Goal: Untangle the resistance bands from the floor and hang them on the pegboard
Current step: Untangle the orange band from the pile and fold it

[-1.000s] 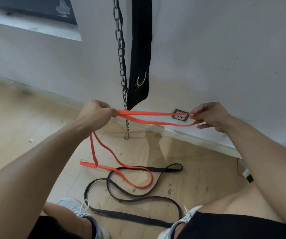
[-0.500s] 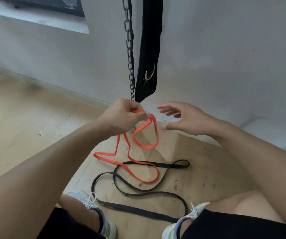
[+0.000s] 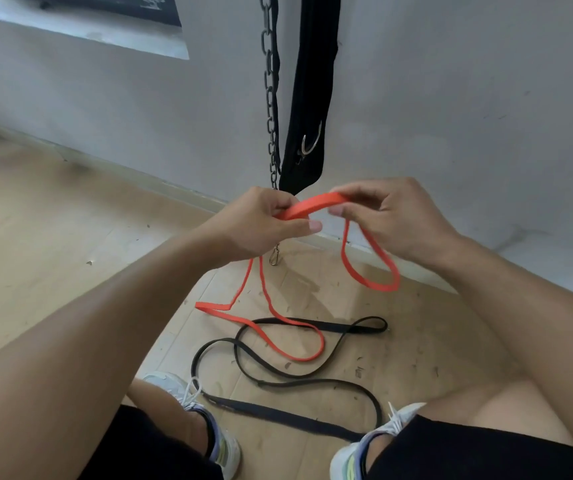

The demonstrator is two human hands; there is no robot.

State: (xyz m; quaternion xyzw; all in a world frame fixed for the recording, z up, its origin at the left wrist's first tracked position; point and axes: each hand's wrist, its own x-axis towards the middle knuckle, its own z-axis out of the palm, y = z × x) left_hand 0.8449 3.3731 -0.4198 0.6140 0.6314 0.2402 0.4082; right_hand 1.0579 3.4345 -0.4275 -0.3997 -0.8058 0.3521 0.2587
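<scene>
Now the left hand (image 3: 261,225) grips the orange band (image 3: 307,209), and beside it the right hand (image 3: 392,220) pinches the same strip. Below the grip its lower loop lies across the black band (image 3: 278,379); lifting may drag both together.

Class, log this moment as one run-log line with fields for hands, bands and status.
hands: left hand and right hand grip orange band | black band: on floor | status: none hung
</scene>
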